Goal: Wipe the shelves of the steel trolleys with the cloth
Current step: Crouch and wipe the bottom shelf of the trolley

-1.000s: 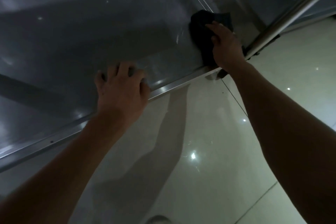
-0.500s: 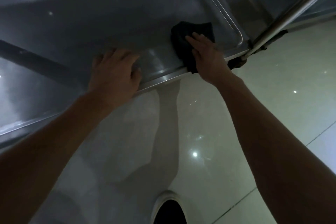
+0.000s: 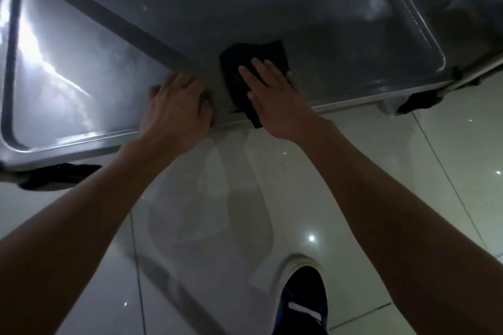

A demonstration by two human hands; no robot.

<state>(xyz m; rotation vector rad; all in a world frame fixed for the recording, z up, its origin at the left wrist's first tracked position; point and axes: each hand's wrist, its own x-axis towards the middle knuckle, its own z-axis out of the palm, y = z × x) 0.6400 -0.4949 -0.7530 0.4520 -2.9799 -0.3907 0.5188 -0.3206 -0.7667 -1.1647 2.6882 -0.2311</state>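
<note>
Standing on the glossy pale tiled floor, a dark shoe with a white toe cap shows nearest. Beyond it, the left hand rests over the front lip of the shiny steel trolley shelf, fingers curled loosely on the rim. Just beside it, the right hand presses flat, fingers straight, on the crumpled black cloth, which lies on the shelf with one corner hanging over the front edge. No readable writing shows anywhere. Dim light glares off the steel at left.
</note>
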